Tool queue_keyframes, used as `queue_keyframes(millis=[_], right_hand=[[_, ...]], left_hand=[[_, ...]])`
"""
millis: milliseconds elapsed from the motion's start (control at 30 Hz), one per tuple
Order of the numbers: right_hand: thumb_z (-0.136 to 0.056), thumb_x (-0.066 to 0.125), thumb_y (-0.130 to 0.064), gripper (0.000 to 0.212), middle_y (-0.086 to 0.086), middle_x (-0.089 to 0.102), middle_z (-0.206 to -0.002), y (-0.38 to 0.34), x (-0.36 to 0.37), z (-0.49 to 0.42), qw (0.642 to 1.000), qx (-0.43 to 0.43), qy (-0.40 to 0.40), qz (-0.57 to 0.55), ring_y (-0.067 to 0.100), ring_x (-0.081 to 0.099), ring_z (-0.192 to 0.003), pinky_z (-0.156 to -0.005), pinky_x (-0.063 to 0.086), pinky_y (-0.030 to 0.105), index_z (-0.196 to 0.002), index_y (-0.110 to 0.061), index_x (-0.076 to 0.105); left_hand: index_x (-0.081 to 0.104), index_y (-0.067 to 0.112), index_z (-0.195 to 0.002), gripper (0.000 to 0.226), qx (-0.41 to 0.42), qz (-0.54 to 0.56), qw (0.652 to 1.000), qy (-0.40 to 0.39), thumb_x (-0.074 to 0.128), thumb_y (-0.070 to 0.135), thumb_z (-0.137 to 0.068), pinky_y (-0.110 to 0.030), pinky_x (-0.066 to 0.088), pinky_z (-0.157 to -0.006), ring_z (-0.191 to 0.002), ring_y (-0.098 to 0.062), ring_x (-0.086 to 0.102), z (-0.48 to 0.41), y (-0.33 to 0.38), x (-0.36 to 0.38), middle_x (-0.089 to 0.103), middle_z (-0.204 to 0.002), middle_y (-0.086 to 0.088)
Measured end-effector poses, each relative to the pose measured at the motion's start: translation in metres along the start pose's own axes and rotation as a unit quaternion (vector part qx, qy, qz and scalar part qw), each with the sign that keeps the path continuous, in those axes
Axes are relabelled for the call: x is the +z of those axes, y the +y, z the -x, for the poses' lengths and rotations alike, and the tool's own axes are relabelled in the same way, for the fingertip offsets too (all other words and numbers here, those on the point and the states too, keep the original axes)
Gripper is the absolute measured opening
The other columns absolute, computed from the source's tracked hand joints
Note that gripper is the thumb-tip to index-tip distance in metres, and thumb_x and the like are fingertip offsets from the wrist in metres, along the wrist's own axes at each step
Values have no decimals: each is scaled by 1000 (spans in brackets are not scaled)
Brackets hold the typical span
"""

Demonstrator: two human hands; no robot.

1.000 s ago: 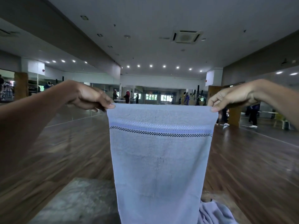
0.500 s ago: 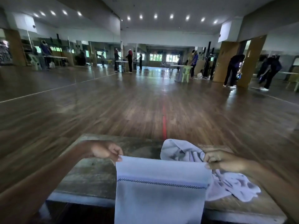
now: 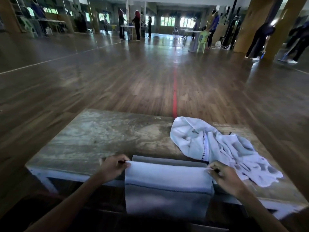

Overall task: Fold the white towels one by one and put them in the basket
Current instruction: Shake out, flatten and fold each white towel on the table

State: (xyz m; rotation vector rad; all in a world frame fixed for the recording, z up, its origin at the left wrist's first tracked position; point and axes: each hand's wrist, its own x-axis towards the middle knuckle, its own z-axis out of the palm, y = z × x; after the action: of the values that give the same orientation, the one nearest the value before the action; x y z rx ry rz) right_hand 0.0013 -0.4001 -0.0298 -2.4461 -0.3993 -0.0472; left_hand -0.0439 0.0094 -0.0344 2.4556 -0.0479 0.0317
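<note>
- Pinched at its two top corners: pale white terry towel with a dark checked stripe (image 3: 167, 178), left hand (image 3: 113, 168) on one corner, right hand (image 3: 224, 176) on the other, fingers of both curled tight on the cloth.
- Brought down within the last second from eye height to the worn grey wooden table (image 3: 100, 139).
- Stretched taut between the two grips just over the tabletop; below the grips, draped over the near edge and hanging in front.
- Just beyond the right-hand grip, seemingly touching it: crumpled heap of white towels (image 3: 214, 148), not yet folded.
- Probably means laying flat for a first fold; no basket in view, so placing comes later.
</note>
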Motion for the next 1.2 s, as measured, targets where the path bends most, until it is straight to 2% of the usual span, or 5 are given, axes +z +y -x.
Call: queue_keyframes(millis=[133,533,800,1000,1200], right_hand=[[-85,64,-24,27,-22,57,-74,5,4,-22,994,29,17,106,10,60,-88,-85,38,42,-69,-42,53],[-86,52,-26,12,-14,62,-102,5,16,-49,950,19,-2,313,11,43,-115,-75,15,30,-92,-31,62],[-88,57,-33,14,-15,67,-105,2,14,-46,950,18,-10,312,8,45,-116,-85,17,31,-100,-32,65],[-87,59,-33,10,-21,60,-96,0,9,-43,968,41,-41,244,6,42,-113,-83,15,31,-94,-34,67],[-87,62,-30,18,-17,61,-81,3,3,-43,984,73,-59,149,5,46,-94,-80,15,32,-74,-42,61]], left_hand=[[66,31,-92,10,-17,-66,997,40,58,26,-91,-28,34,-71,-94,-20,64,-25,-3,12,72,-94,0],[65,39,-110,22,21,-173,984,24,53,34,-92,-32,18,-81,-119,-4,50,-65,-6,24,56,-131,19],[69,38,-95,13,50,-184,982,-11,59,33,-89,-31,19,-81,-92,0,53,-70,-6,16,65,-102,23],[73,37,-96,33,71,-61,994,-49,54,56,-77,-41,48,-85,-91,1,63,-60,-22,10,66,-94,27],[74,23,-103,19,22,90,992,-81,66,28,-87,-35,53,-88,-92,-1,67,-58,-11,5,73,-100,10]])
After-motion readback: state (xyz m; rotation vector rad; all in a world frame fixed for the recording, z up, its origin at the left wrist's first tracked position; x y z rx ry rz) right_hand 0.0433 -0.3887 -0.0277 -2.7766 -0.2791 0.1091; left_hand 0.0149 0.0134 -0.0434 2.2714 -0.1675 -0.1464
